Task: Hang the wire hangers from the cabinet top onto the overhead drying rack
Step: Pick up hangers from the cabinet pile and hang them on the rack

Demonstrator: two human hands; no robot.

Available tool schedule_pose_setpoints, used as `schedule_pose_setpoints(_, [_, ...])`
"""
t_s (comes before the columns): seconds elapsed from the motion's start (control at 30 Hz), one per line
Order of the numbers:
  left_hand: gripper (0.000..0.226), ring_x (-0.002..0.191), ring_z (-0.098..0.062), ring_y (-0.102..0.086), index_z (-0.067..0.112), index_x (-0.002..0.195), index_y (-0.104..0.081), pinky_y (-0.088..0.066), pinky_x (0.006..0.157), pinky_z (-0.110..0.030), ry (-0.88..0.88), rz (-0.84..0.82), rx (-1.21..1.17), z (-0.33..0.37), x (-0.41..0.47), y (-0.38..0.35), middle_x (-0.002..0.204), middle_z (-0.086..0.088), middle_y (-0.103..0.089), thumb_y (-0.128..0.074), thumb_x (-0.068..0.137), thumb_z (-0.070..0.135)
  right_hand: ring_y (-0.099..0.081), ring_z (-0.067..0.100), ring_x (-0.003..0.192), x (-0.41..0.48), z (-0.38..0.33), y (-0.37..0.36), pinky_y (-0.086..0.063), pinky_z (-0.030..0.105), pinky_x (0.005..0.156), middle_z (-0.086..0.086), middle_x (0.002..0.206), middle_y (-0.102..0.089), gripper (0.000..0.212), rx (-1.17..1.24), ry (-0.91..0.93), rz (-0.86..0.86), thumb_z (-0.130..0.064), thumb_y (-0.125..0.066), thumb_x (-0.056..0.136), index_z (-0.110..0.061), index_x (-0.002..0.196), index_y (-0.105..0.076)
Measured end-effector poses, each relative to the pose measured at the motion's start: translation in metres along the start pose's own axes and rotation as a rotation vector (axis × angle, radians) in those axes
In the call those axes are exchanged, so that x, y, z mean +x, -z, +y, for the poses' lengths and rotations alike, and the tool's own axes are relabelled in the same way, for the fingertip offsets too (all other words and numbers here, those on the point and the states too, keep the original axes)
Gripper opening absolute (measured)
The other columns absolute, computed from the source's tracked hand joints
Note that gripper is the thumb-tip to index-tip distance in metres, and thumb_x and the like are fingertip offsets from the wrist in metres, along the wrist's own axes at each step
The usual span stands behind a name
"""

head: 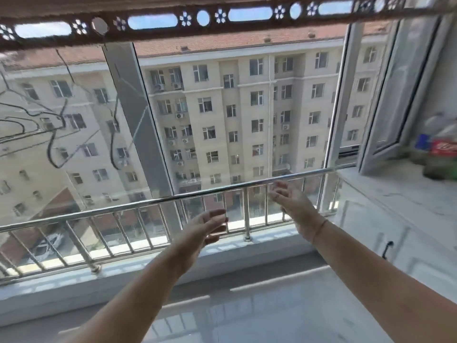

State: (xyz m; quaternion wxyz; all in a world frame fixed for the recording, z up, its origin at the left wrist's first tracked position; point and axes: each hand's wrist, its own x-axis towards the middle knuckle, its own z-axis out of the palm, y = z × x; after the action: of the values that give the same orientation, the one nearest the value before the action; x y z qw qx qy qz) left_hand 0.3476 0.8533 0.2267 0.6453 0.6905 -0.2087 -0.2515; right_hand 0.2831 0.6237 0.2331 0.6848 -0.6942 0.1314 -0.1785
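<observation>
Bare forearms, uncovered as far as shown; bare left hand (206, 227) and right hand (293, 203). Thin band (319, 228) round the right wrist, a single slim loop.

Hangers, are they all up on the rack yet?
Looks nearly or fully done. Dark wire hangers already dangle from the overhead rack at the left. The left hand and right hand are open and empty. No hanger shows on the visible cabinet top, only blurred bottles.

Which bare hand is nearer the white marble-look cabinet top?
The right hand, with a thin band at its wrist: it is higher and further right, towards the white cabinet top; the left hand is lower, mid-frame.
</observation>
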Motion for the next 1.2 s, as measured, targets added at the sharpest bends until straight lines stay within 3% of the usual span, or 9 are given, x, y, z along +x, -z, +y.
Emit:
schedule_pose_setpoints(0.1, [0.042,0.11,-0.021,-0.06,0.019,0.119,-0.06,-0.042,0.101,-0.039,0.008,-0.111,0.02,0.0,0.013,-0.051,0.116,-0.004,-0.066,-0.068,0.08,0.03,-0.053,0.012,0.096,-0.017,0.008,0.051,-0.041,0.019,0.07,0.007,0.115,-0.054,0.049,-0.017,-0.014,0.093,-0.021,-0.062,0.087,-0.01,0.13,-0.044])
schedule_pose_setpoints(0.23, [0.031,0.109,-0.022,-0.059,0.017,0.118,-0.06,-0.04,0.102,-0.04,0.023,-0.219,0.005,0.001,0.04,-0.123,0.116,-0.007,-0.065,-0.061,0.087,0.019,-0.05,0.006,0.079,-0.032,0.019,0.125,-0.036,0.018,0.064,0.005,0.106,-0.055,0.047,0.013,-0.034,0.219,-0.018,-0.065,0.085,-0.012,0.127,-0.046])
schedule_pose_setpoints(0.43, [0.047,0.11,-0.022,-0.059,0.018,0.119,-0.061,-0.041,0.101,-0.04,0.039,-0.387,0.001,-0.004,0.085,-0.261,0.116,-0.004,-0.066,-0.069,0.074,0.03,-0.049,0.006,0.081,-0.063,0.044,0.263,-0.037,0.017,0.067,0.001,0.101,-0.053,0.041,0.04,-0.095,0.415,-0.02,-0.065,0.085,-0.014,0.122,-0.049])
schedule_pose_setpoints(0.53, [0.037,0.11,-0.022,-0.059,0.017,0.119,-0.06,-0.041,0.102,-0.04,0.057,-0.442,-0.007,-0.014,0.11,-0.335,0.116,-0.005,-0.066,-0.067,0.083,0.023,-0.051,0.007,0.084,-0.077,0.06,0.338,-0.038,0.02,0.071,0.0,0.105,-0.055,0.035,0.033,-0.142,0.492,-0.024,-0.065,0.084,-0.019,0.116,-0.051])
schedule_pose_setpoints(0.7, [0.043,0.104,-0.019,-0.062,0.016,0.117,-0.063,-0.046,0.089,-0.032,0.109,-0.504,-0.052,-0.038,0.146,-0.441,0.108,-0.002,-0.069,-0.066,0.076,0.028,-0.052,0.01,0.093,-0.101,0.09,0.448,-0.041,0.026,0.081,-0.005,0.097,-0.055,0.029,0.057,-0.219,0.636,-0.022,-0.062,0.087,-0.016,0.114,-0.052])
schedule_pose_setpoints(0.77, [0.034,0.103,-0.019,-0.063,0.016,0.116,-0.063,-0.045,0.083,-0.028,0.132,-0.529,-0.058,-0.05,0.161,-0.479,0.107,-0.001,-0.069,-0.064,0.082,0.023,-0.052,0.013,0.095,-0.11,0.102,0.487,-0.041,0.029,0.085,-0.004,0.097,-0.056,0.028,0.068,-0.252,0.686,-0.021,-0.062,0.087,-0.016,0.112,-0.053])
schedule_pose_setpoints(0.83, [0.028,0.104,-0.019,-0.063,0.017,0.114,-0.064,-0.045,0.081,-0.027,0.159,-0.543,-0.059,-0.062,0.177,-0.514,0.109,-0.003,-0.069,-0.061,0.087,0.019,-0.053,0.012,0.088,-0.119,0.114,0.522,-0.041,0.029,0.081,-0.002,0.094,-0.056,0.025,0.095,-0.281,0.744,-0.019,-0.062,0.086,-0.015,0.11,-0.054])
schedule_pose_setpoints(0.93, [0.026,0.103,-0.019,-0.063,0.016,0.114,-0.064,-0.046,0.082,-0.028,0.217,-0.582,-0.058,-0.077,0.198,-0.563,0.11,-0.004,-0.068,-0.06,0.089,0.017,-0.042,0.013,0.065,-0.133,0.131,0.57,-0.037,0.025,0.064,0.002,0.08,-0.052,0.021,0.13,-0.321,0.831,-0.013,-0.062,0.086,-0.011,0.106,-0.055])
schedule_pose_setpoints(1.2, [0.023,0.094,-0.018,-0.062,0.012,0.111,-0.065,-0.046,0.083,-0.029,0.325,-0.697,-0.015,-0.098,0.262,-0.676,0.101,-0.004,-0.068,-0.059,0.088,0.012,-0.05,0.013,0.075,-0.139,0.18,0.679,-0.04,0.024,0.07,0.002,0.077,-0.054,0.006,0.221,-0.427,1.042,-0.011,-0.058,0.088,-0.016,0.091,-0.059])
